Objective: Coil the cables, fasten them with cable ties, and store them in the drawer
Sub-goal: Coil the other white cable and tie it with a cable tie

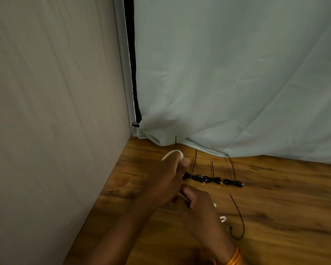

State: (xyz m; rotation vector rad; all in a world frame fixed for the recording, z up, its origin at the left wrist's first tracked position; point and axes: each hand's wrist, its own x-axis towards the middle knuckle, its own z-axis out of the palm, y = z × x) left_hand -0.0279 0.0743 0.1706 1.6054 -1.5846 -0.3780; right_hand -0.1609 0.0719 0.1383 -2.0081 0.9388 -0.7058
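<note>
My left hand [167, 176] grips a coiled white cable [173, 153], whose loop sticks out above my fingers. Just below it, my right hand [197, 205] curls its fingers round the lower part of the same white cable. A short white piece [223, 218] shows on the table by my right hand. Behind my hands, two black cable bundles [204, 178] [233, 182] lie on the wooden table [285, 197], each with black cable ties standing up from it. A loose black cable tie [239, 219] curves on the table to the right.
A beige wall [55, 111] closes off the left side. A pale blue cloth [237, 83] hangs at the back and drapes onto the table. An orange band [234, 257] sits on my right wrist. No drawer is in view.
</note>
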